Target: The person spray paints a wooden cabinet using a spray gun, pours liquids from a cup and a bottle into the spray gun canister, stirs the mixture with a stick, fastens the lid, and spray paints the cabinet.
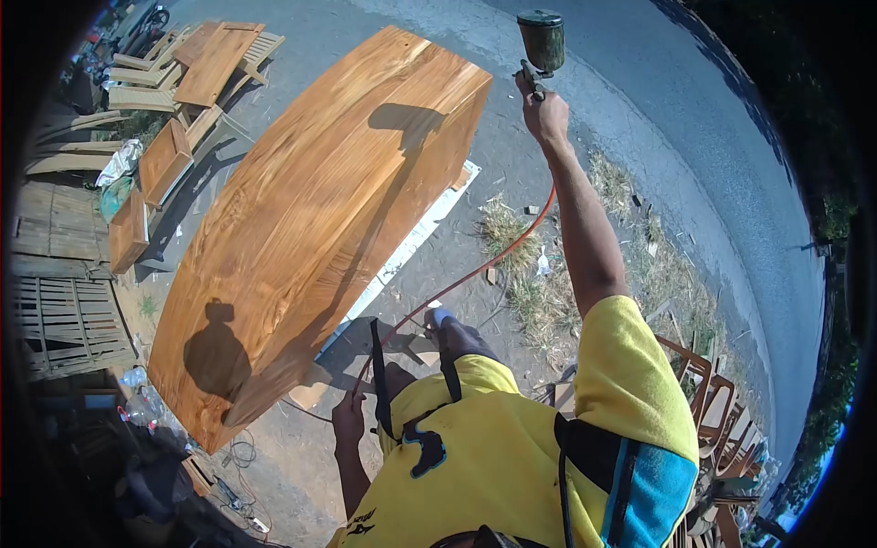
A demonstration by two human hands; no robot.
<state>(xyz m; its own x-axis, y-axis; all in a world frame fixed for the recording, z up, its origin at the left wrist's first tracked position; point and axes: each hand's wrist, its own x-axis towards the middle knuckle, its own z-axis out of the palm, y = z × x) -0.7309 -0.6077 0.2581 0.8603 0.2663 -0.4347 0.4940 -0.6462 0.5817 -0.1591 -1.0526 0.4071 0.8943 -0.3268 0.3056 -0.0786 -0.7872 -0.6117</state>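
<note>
My right hand, its arm stretched far out, is closed around the handle of a spray gun with a dark, stained cup on top. From the gun an orange-red air hose curves down towards my body. Low at my left side, my left hand is closed around that hose. A large varnished wooden table or cabinet piece with glossy grain lies in front of me, to the left of the gun. Shadows of my head and raised arm fall across it. The gun is apart from the wood, beyond its right end.
Wooden drawers, panels and slatted pieces stand at the upper left. A white board edges out beneath the big piece. Chair frames are piled at right. Dry grass borders a paved road. Cables lie at lower left.
</note>
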